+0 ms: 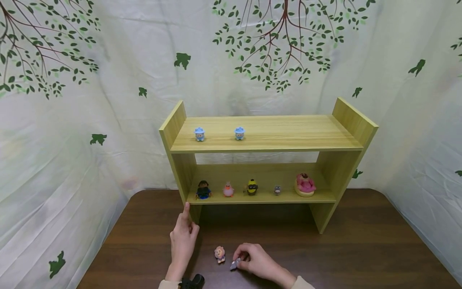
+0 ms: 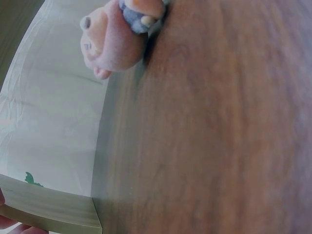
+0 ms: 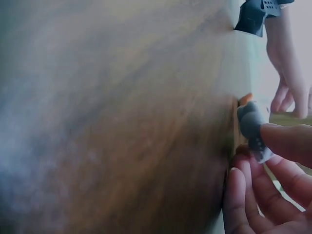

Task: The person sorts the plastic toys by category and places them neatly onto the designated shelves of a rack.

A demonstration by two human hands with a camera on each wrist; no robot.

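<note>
My right hand (image 1: 258, 261) pinches a small grey figurine (image 1: 235, 263) low over the table; the right wrist view shows the thumb pressed against the grey figurine (image 3: 252, 124). Just left of it, a pink-headed figurine (image 1: 219, 254) is on the tabletop, and its fuzzy pink head (image 2: 114, 46) looms large in the left wrist view. My left hand (image 1: 183, 239) has its index finger extended upward, touching the wooden shelf unit (image 1: 267, 200) around the front left corner of its lower board. Its other fingers are partly hidden.
Two blue-hatted figurines (image 1: 240, 133) stand on the upper board. Along the lower board are a dark-haired figurine (image 1: 203, 190), a pale pink one (image 1: 228, 189), a yellow-and-black one (image 1: 252, 187), a tiny grey one (image 1: 277, 190) and a pink bear (image 1: 305, 184). The brown table (image 1: 364, 241) carries everything.
</note>
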